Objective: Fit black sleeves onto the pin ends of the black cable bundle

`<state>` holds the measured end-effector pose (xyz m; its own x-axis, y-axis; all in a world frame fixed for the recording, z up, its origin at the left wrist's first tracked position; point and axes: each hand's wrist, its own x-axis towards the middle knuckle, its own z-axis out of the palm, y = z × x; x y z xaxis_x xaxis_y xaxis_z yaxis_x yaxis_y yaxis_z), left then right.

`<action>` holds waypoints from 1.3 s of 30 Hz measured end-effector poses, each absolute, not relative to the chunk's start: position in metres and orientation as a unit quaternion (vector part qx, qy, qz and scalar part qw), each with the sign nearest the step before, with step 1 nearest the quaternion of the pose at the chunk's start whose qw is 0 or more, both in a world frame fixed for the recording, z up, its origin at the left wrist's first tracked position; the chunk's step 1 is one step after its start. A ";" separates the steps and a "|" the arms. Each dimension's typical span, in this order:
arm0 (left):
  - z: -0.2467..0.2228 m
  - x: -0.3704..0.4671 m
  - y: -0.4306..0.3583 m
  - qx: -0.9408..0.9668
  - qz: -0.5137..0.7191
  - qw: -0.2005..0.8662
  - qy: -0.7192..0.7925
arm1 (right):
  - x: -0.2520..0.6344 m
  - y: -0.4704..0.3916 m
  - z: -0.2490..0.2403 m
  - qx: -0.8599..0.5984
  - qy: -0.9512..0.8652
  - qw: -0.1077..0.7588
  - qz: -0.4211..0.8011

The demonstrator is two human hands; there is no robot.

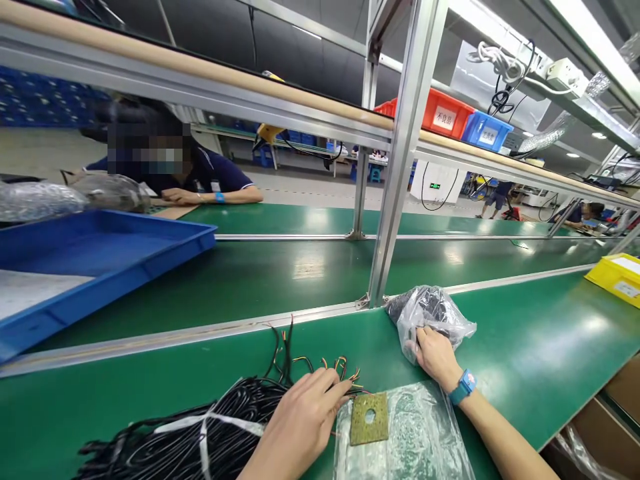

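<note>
My left hand [313,410] is closed near the coloured wire ends of a bundle of black cables [200,437] tied with a white strip; what its fingers pinch is hidden. Right of it, a square yellowish board [369,419] with a round hole lies on a clear plastic sheet or bag [420,433]. My right hand [436,355], with a blue band at the wrist, has its fingers at the opening of a clear plastic bag [430,310] with dark items inside. Those fingertips are partly covered by the plastic.
A metal post [395,167] rises behind the bag and carries a shelf with a red bin [446,113] and a blue bin [486,132]. At left is a blue tray [150,250]; at right, a yellow bin [617,277]. A person [200,167] sits across the green bench.
</note>
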<state>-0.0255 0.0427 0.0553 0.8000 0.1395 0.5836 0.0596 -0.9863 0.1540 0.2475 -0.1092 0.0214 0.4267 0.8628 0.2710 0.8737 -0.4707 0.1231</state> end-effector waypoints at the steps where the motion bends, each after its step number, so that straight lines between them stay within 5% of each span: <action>1: 0.055 -0.025 0.042 0.949 0.305 0.068 0.053 | 0.249 -0.109 0.022 -0.847 -0.509 0.022 -0.152; 9: 0.053 -0.023 0.036 0.962 0.242 0.106 0.075 | 0.255 -0.115 0.032 -0.828 -0.521 0.048 -0.202; 39: 0.063 -0.028 0.030 0.971 0.134 0.163 0.109 | 0.270 -0.099 0.034 -0.809 -0.552 -0.113 -0.164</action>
<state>-0.0277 0.0297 0.0631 0.9403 0.2562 0.2241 0.1689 -0.9227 0.3466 0.2698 -0.0994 0.0335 0.3359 0.9314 0.1403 0.8569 -0.3640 0.3649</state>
